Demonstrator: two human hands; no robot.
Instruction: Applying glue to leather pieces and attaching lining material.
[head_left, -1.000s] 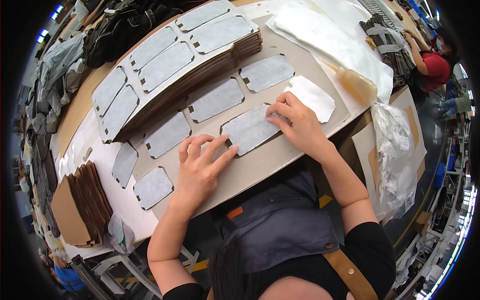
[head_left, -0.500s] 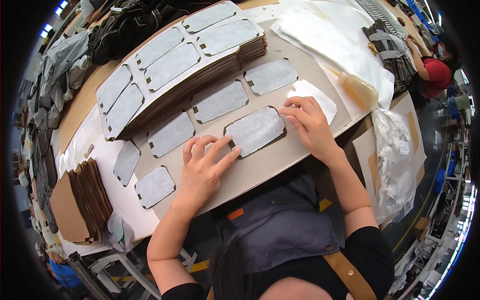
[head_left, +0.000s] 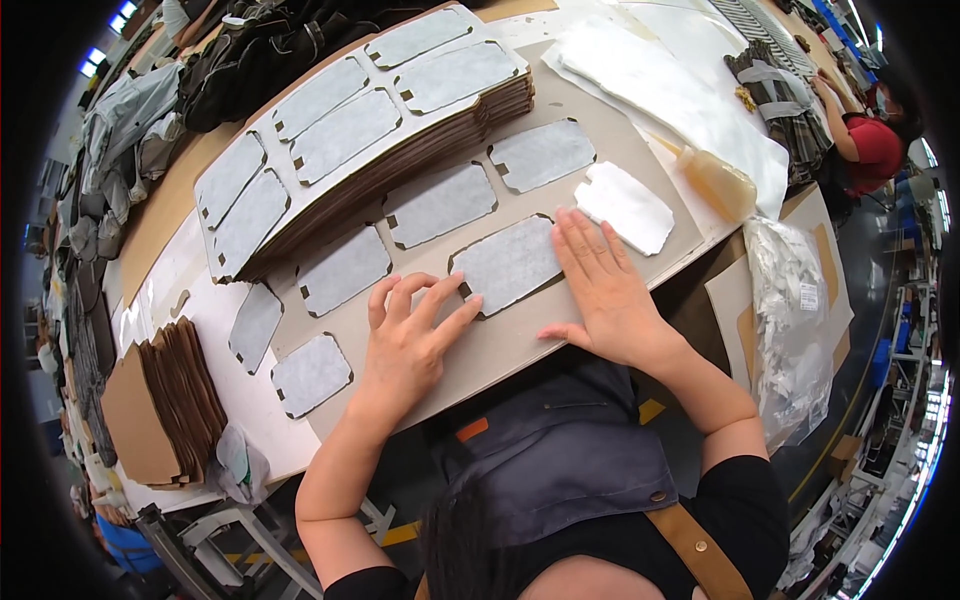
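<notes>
A pale grey rectangular panel [head_left: 508, 262] with dark notched corners lies flat on the beige board [head_left: 420, 385]. My left hand [head_left: 408, 335] touches its left end, fingers bent and spread apart, holding nothing. Across its right end lies my right hand [head_left: 605, 290], flat and open, thumb stretched out, covering that edge. Just beyond those fingertips is a stack of white notched pieces [head_left: 628, 208]. Similar grey panels form a row behind, including one in the middle [head_left: 440, 205] and one at the right [head_left: 542, 155]. Another small panel [head_left: 312, 375] sits left of my left hand.
A thick layered stack of boards [head_left: 350, 150] stands behind the row. Brown cut pieces [head_left: 165, 410] are piled at left. White sheets [head_left: 660, 95] and an amber squeeze bottle [head_left: 715, 185] lie at right, near a plastic bag [head_left: 790, 310]. A person in red [head_left: 872, 145] works far right.
My right hand has flattened from a pinch at the panel's right corner and moved slightly down and left over its end, uncovering the white pieces. My left hand has barely moved.
</notes>
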